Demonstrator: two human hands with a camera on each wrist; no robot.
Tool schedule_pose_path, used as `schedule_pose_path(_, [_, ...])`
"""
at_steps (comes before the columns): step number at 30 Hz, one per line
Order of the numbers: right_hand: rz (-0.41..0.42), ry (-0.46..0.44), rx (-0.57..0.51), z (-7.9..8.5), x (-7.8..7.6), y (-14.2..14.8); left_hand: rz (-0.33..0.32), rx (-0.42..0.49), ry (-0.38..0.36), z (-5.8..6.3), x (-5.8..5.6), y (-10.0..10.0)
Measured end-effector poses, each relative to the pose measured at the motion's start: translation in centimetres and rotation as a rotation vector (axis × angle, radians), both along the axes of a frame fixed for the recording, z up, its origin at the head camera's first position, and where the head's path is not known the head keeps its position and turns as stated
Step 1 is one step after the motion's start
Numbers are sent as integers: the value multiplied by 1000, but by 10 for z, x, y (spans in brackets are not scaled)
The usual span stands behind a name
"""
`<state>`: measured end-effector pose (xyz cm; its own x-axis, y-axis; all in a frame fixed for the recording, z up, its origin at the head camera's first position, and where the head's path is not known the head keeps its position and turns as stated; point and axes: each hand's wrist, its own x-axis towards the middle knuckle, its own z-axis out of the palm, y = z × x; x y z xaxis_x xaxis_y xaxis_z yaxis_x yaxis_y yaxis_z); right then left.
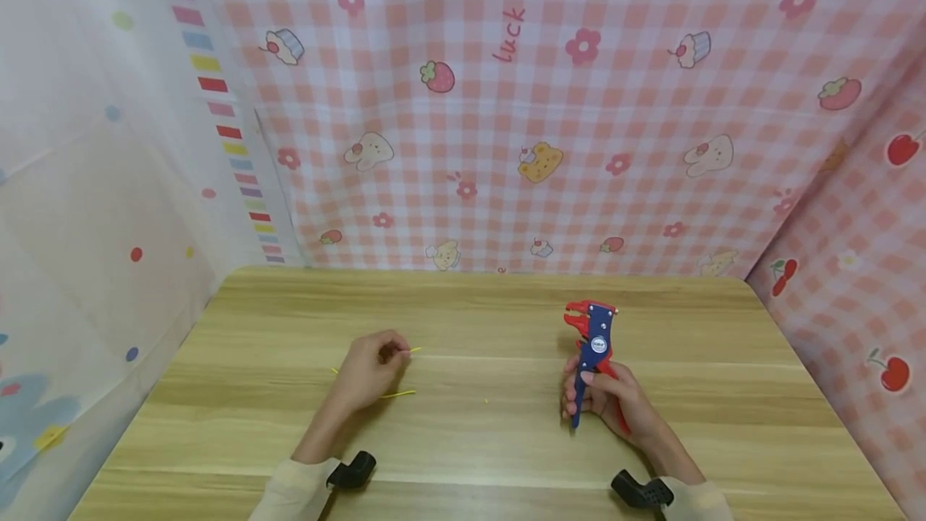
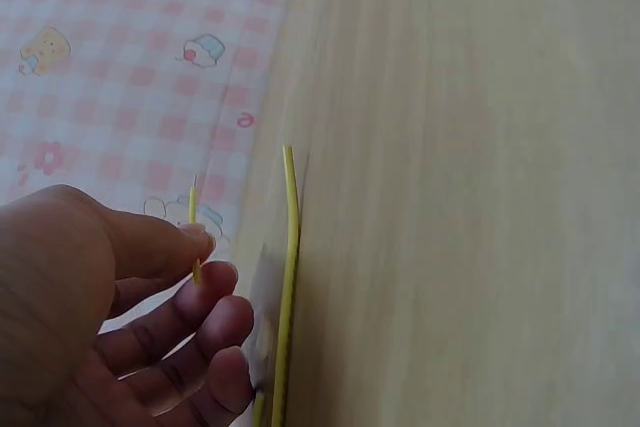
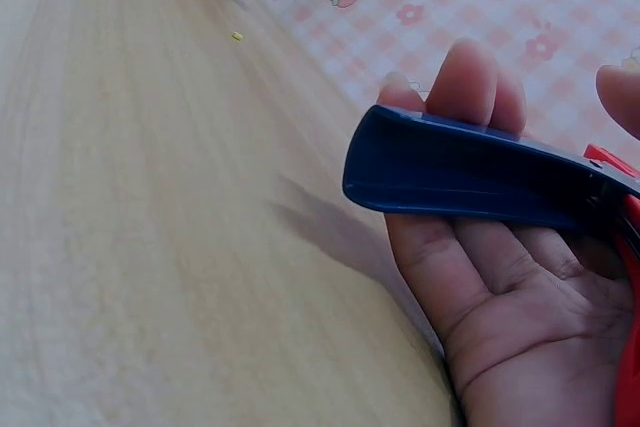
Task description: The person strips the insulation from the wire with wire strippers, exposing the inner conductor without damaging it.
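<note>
Between thumb and forefinger my left hand (image 1: 370,368) pinches a short piece of yellow wire (image 2: 193,205). A thin bare strand shows at the wire's upper end in the left wrist view. Beside that hand another, longer yellow wire (image 2: 291,237) lies on the table, partly hidden by the hand in the head view. My right hand (image 1: 615,400) holds a red and blue wire stripper (image 1: 599,344) upright, its notched red jaws at the top pointing left. Fingers curl round the blue handle (image 3: 470,167), and the red handle lies on the palm side.
A tiny yellow scrap (image 1: 486,401) lies on the wooden table (image 1: 463,457) between the hands. Behind the table hangs a pink checked cloth (image 1: 463,119), with more printed cloth at both sides. Black wrist cameras (image 1: 352,470) sit at both sleeves.
</note>
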<state>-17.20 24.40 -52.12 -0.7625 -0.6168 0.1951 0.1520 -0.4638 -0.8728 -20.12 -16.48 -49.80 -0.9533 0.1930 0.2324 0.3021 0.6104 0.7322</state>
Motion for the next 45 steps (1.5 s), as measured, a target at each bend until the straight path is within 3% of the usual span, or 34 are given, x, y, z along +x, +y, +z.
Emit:
schedule_pose_path(13, [-9, -13, 7, 1, 2, 0, 31, -156, -46, 3, -8, -15])
schedule_pose_path(25, [6, -29, 1, 1, 1, 0, 54, -247, -17, 3, -11, -23])
schedule_pose_path(33, [-5, -28, 18, 0, 1, -2, 65, -261, -8, 3, -9, -23])
schedule_pose_path(40, [-8, -23, 14, 0, 1, -1, 62, -237, -46, 4, -6, -24])
schedule_pose_path(45, [-2, -24, 6, 2, 1, 0, 57, -219, -14, 6, -2, -29])
